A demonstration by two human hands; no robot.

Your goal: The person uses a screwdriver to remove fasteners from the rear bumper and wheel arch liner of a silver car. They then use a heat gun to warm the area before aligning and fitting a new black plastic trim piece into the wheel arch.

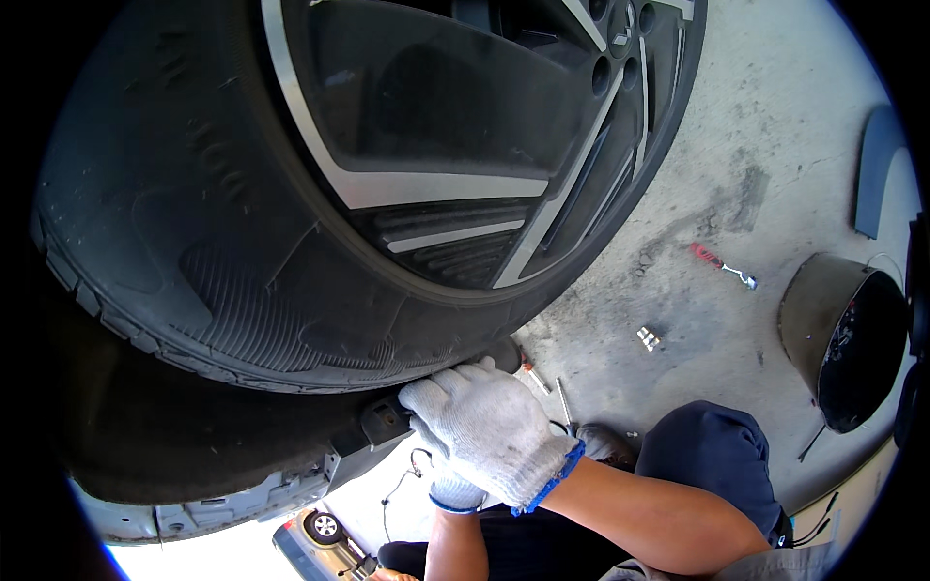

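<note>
A large car wheel (pixel 446 187) with a black tyre (pixel 184 223) and black-and-silver spokes fills the upper left. Just under the tyre, my right hand (pixel 489 421), in a white knitted glove with a blue cuff, bends its fingers at the end of a black bracket-like part (pixel 386 420) on the wheel-arch edge. What lies under those fingers is hidden. Beneath it is my left hand (pixel 453 489), gloved the same way, its fingers mostly covered by the right glove. A dark rounded piece (pixel 505 354) shows beside the right fingertips; its kind is unclear.
On the concrete floor lie a red-handled ratchet (pixel 724 265), small metal sockets (pixel 648 338), a red-handled tool (pixel 534 374) and a thin metal rod (pixel 564 403). A bucket (pixel 812 315) lies at right, below a dark panel (pixel 872 179). Another car (pixel 310 537) stands beyond the arch.
</note>
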